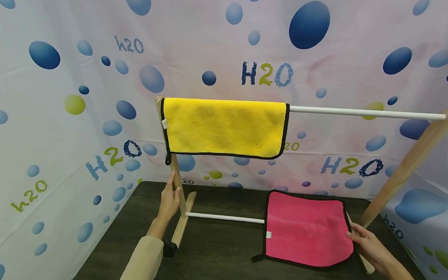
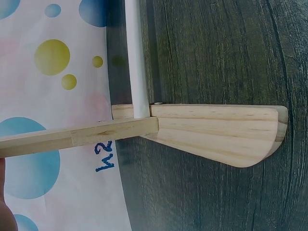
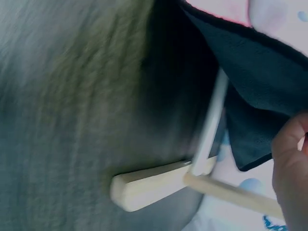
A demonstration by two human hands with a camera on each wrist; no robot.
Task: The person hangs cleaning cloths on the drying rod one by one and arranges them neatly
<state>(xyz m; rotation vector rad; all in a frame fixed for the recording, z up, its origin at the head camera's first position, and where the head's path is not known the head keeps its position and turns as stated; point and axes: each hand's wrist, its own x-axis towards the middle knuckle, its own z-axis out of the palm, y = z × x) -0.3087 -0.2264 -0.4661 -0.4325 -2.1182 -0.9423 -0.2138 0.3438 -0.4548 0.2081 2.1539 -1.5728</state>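
A yellow towel (image 1: 224, 127) with black trim hangs folded over the upper white bar of a wooden rack. My left hand (image 1: 169, 200) holds the rack's left post (image 1: 179, 186) below that towel, and in the left wrist view only a bit of the hand (image 2: 6, 216) shows beside the post. At the lower right, a pink towel (image 1: 306, 229) with black edging hangs spread in front of the rack. My right hand (image 1: 370, 246) pinches its right edge. The right wrist view shows the towel's dark underside (image 3: 260, 72) above the thumb (image 3: 293, 159).
The upper bar (image 1: 365, 113) runs right to a slanted wooden post (image 1: 408, 171). A lower white bar (image 1: 225, 218) joins the wooden feet (image 1: 184, 225) on the dark table (image 1: 212, 259). Behind stands a patterned curtain (image 1: 198, 40).
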